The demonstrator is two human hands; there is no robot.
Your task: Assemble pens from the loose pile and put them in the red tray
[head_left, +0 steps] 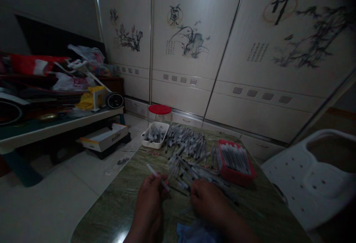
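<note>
My left hand is closed on a whitish pen barrel, which slants across its fingertips. A thin dark rod, like a pen refill, spans the gap between that barrel and my right hand. The fingers of my right hand are curled closed; I cannot tell whether they grip the rod's end. Just beyond both hands lies a loose heap of pens and pen parts with clear barrels and dark ends. Some of them reach up to my right hand.
On the green table stand a white tray of pen parts and a red basket packed with pens. Blue cloth lies at the near edge. A white chair is at right, a red stool behind.
</note>
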